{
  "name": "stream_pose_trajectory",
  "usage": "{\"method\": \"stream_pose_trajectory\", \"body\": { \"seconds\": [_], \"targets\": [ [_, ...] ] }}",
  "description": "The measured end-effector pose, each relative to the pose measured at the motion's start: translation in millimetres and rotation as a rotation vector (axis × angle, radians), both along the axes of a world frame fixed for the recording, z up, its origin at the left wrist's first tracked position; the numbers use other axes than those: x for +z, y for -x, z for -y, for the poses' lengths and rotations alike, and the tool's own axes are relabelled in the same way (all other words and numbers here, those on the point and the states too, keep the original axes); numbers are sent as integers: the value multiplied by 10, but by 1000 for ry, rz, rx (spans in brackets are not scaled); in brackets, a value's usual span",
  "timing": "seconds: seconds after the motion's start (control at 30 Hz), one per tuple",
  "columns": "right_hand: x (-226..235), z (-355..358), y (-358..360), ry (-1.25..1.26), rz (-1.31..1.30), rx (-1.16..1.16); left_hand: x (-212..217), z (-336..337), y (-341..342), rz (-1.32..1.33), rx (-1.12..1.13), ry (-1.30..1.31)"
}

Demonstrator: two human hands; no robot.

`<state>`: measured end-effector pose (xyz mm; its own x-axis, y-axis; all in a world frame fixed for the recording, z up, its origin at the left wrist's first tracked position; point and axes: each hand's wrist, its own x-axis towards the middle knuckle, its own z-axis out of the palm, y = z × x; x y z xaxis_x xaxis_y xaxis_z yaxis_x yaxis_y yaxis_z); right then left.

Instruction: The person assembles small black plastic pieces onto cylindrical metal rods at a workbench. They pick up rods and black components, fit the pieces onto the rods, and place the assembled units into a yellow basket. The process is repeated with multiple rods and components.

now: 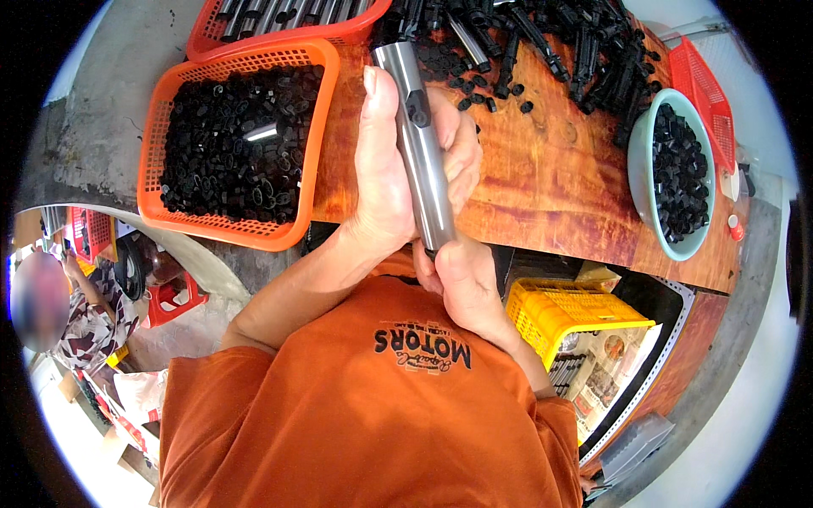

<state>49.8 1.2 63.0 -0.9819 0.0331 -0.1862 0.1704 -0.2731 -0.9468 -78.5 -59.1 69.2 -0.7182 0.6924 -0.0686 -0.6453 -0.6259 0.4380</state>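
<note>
My left hand [383, 169] is wrapped round a shiny silver metal tube [428, 182], its thumb stretched along one side and its fingers curled round the other. The tube slants over the table's near edge, upper end leaning left. An oblong cutout near that end shows a dark part inside. At the lower end my right hand [466, 275] is closed, with thumb and fingers against the tube; a bit of black shows there, but the fingers hide most of it.
An orange basket [320, 127] of small black parts stands left, before a red basket [339, 32] of metal tubes. Black parts [593, 51] heap at the back of the wooden table [542, 186]. Right are a pale blue bowl [641, 182] and, below, a yellow crate [584, 309]. Another person [93, 313] sits far left.
</note>
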Motion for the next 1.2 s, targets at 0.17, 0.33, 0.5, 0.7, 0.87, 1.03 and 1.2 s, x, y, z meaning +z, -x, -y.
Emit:
{"method": "stream_pose_trajectory", "body": {
  "seconds": [0.17, 0.33, 0.5, 0.7, 0.87, 1.03, 1.2],
  "targets": [
    [-6, 20, 4, 122, -2, 23, 45, 0, 24, 3, -29, -62],
    [57, -16, 32, -274, -64, -38, 33, -3, 22, -34, -4, -3],
    [26, 4, 19, -395, -88, -86, 29, 5, 10, -55, 18, 75],
    [31, 15, 2, -351, -47, -67, 39, 18, -32, -24, 52, 94],
    [125, -13, 33, -375, -63, -38, 35, 40, 5, -7, 2, 126],
    [49, -120, -19, -533, -167, -120, 3, 40, 74, 89, 47, 180],
    [-175, -145, -115, -629, -408, -400, -35, 12, 112, 176, 142, 167]
  ]
}}
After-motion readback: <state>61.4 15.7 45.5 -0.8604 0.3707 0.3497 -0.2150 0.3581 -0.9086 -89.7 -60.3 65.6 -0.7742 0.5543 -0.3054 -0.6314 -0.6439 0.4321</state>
